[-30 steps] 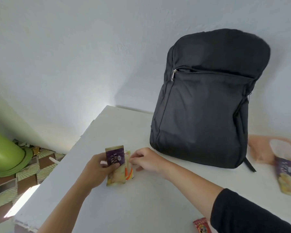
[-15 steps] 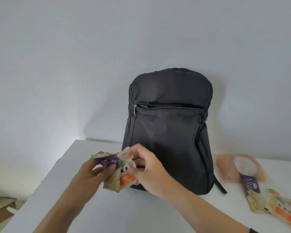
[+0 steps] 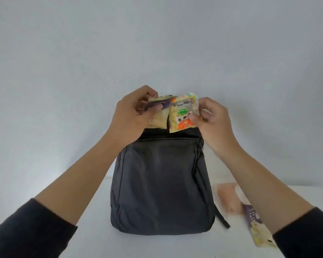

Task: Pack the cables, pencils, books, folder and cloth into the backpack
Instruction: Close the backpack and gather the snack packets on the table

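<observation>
A black backpack (image 3: 162, 185) stands upright on the white table (image 3: 93, 237) against the wall. Both hands are raised above its top. My left hand (image 3: 132, 110) pinches a purple-and-beige snack packet (image 3: 159, 116). My right hand (image 3: 213, 120) pinches a yellow, orange and green snack packet (image 3: 183, 114). The two packets touch side by side and hide the top of the backpack. No cables, pencils, books, folder or cloth are in view.
To the right of the backpack, on the table, lie a pinkish packet (image 3: 229, 198) and a purple-and-yellow snack packet (image 3: 255, 224), partly behind my right forearm. A backpack strap (image 3: 222, 218) trails out at the lower right. A plain wall stands behind.
Both hands have lifted the two packets from the table's left side up to the top of the backpack. The packets, held stacked before, are now side by side, one in each hand.
</observation>
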The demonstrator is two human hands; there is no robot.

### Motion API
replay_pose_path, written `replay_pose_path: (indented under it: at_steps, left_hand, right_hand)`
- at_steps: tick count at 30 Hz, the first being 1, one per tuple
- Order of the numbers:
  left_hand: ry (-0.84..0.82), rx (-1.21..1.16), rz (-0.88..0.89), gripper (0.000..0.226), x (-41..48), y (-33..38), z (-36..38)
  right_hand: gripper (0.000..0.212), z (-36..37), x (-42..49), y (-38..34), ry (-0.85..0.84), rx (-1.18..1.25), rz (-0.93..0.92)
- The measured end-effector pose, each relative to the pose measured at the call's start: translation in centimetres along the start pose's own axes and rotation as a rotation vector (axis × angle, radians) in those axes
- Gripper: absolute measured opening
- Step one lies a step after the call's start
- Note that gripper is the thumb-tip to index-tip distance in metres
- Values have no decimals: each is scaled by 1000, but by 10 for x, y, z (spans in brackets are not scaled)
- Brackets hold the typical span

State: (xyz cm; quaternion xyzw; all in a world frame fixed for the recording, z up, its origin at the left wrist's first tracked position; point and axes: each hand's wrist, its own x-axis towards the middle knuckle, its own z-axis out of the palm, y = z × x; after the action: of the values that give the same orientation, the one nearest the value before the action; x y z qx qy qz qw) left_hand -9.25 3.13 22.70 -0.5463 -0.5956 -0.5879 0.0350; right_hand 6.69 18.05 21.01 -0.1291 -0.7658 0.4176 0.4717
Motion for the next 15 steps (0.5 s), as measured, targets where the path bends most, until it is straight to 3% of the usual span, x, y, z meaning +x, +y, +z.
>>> replay_pose_path:
  at_steps: [6,11,15]
  left_hand:
    - [-221,246,69,21,-7,-33,5]
    - [-512,470,49,17,-6,-31,-15]
    - [-664,444,-68,19,-3,-16,-26]
  right_hand:
    - [12,0,-3,38,-215,-214,39]
    - [38,2,11,27,-489,-541,52]
    - [33,14,19,12,-606,-670,22]
